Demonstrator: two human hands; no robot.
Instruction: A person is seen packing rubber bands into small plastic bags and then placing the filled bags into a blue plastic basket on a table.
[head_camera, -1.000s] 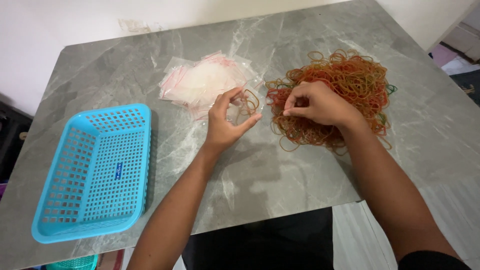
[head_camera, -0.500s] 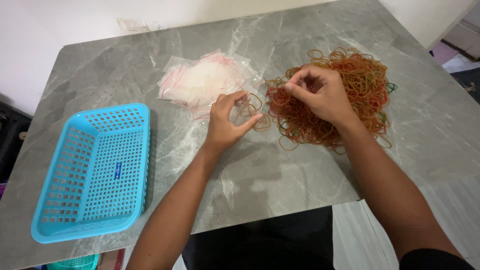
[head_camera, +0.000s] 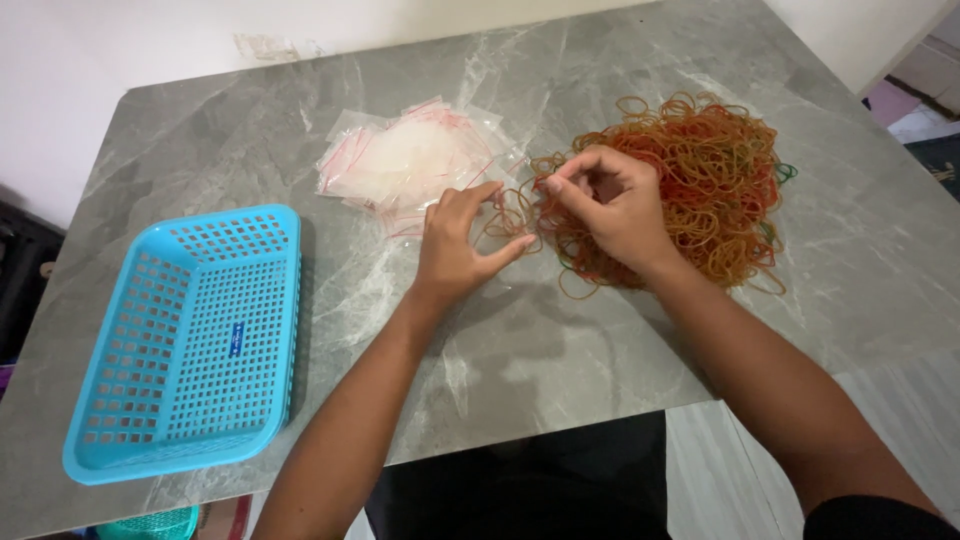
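Observation:
A big heap of orange, red and green rubber bands (head_camera: 700, 180) lies on the grey marble table (head_camera: 560, 350). My right hand (head_camera: 610, 210) rests on the heap's left edge, its fingertips pinched on a few bands. Just left of it, my left hand (head_camera: 455, 250) lies on the table with fingers spread, holding a small cluster of rubber bands (head_camera: 512, 215) between forefinger and thumb. A pile of small clear zip bags (head_camera: 405, 165) with red seal lines sits behind the left hand.
An empty light-blue perforated plastic basket (head_camera: 190, 340) stands at the table's left front. The table's front edge runs just below my forearms. A white wall lies behind the table, and floor shows at the right.
My right hand has slid left along the heap toward the left hand, pinching bands. The left hand's fingers have opened out flatter over the small cluster of bands.

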